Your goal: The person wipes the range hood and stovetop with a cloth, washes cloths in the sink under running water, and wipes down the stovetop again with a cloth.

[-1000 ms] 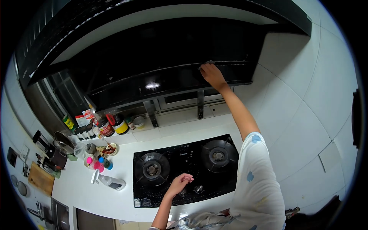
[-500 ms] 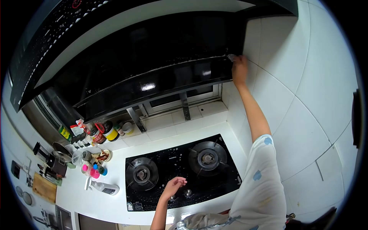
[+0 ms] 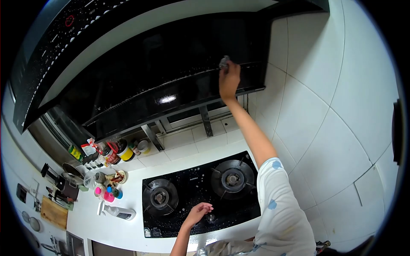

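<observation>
My right hand (image 3: 229,81) reaches up to the black range hood (image 3: 179,47), its fingers closed on a small crumpled grey steel wool scrubber (image 3: 224,62). The scrubber is at the hood's panel, by a seam marked with whitish foam and droplets. Lower down, my left hand (image 3: 199,213) hovers above the front of the black gas stove (image 3: 192,200), close to a control knob (image 3: 210,218). Its fingers are loosely bent and nothing shows in them. Wet drops and foam spots dot the stove's glass between the two burners.
A white spray bottle (image 3: 117,211) stands on the white counter (image 3: 85,217) left of the stove. Behind it are pink-capped bottles (image 3: 107,194) and several jars (image 3: 125,150). A tiled wall (image 3: 316,115) borders the right side. A wooden cutting board (image 3: 54,212) is at far left.
My right hand has moved left along the hood with the scrubber, away from the corner by the tiled wall. My left hand stays over the stove; the view has shifted slightly.
</observation>
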`<action>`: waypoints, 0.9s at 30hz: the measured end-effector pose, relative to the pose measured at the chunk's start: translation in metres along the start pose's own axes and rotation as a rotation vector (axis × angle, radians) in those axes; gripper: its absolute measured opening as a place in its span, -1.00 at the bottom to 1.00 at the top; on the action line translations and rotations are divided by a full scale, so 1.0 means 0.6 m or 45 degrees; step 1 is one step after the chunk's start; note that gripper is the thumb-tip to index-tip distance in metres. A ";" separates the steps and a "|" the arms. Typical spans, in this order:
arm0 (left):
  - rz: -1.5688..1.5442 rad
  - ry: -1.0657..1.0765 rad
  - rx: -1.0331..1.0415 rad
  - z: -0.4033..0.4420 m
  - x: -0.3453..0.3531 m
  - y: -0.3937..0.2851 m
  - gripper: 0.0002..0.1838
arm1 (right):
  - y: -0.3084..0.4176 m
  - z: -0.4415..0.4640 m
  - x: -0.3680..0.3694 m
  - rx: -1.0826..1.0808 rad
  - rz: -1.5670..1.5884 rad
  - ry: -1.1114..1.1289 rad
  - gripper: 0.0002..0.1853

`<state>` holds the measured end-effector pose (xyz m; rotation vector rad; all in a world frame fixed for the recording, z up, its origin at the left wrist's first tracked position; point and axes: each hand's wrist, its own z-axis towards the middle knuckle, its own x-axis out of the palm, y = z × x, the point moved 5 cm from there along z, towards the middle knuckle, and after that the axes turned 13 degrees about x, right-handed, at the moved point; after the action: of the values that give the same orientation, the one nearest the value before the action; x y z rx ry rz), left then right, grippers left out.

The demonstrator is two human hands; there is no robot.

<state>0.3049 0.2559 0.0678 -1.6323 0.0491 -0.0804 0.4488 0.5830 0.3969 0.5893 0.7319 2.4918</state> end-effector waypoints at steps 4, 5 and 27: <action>-0.003 0.072 0.034 0.011 0.012 0.003 -0.79 | 0.036 -0.050 0.051 -0.209 -0.039 0.311 -0.68; -0.002 0.093 0.044 0.017 0.014 0.006 -0.79 | 0.052 -0.063 0.061 -0.295 -0.045 0.356 -0.70; -0.004 0.084 0.025 0.034 0.007 0.009 -0.79 | -0.020 0.299 -0.072 -0.304 -0.376 -0.343 -0.75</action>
<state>0.3107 0.2754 0.0614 -1.6102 0.0959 -0.1369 0.5799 0.6371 0.5154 0.6592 0.3803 2.1325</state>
